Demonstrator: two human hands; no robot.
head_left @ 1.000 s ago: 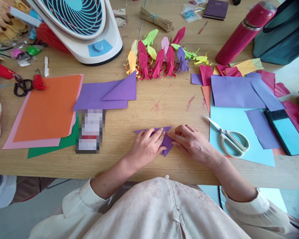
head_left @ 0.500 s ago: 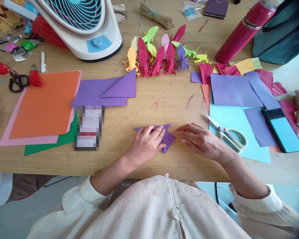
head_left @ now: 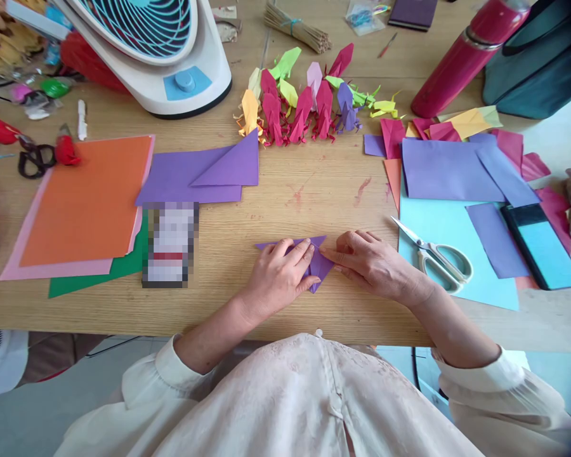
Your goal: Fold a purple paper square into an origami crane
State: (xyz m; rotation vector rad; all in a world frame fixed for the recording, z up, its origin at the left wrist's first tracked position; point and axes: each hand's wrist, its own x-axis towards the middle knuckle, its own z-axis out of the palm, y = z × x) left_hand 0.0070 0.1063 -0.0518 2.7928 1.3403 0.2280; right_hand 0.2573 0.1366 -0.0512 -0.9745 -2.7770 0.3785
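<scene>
A small folded piece of purple origami paper (head_left: 321, 261) lies on the table in front of me, with a pointed flap to the left and a point toward my body. My left hand (head_left: 282, 270) rests across it, fingers stretched out and pressing it down, the thumb lower on the sheet. At its right corner, my right hand (head_left: 374, 263) pinches the paper's edge between thumb and index finger, the other fingers curled. Both hands hide part of the folds. White-handled scissors (head_left: 440, 260) lie open just right of my right hand.
Folded paper insects (head_left: 302, 114) stand at the back middle. Left are a fan (head_left: 185, 89), orange sheets (head_left: 88, 203), purple paper (head_left: 181, 174) and a blurred phone (head_left: 170, 244). Right are purple sheets (head_left: 450, 170), a cyan sheet (head_left: 485, 295), another phone (head_left: 545, 247) and a magenta thermos (head_left: 469, 63).
My right hand has moved left onto the paper's right corner and closed on it. My left hand has stayed on the paper.
</scene>
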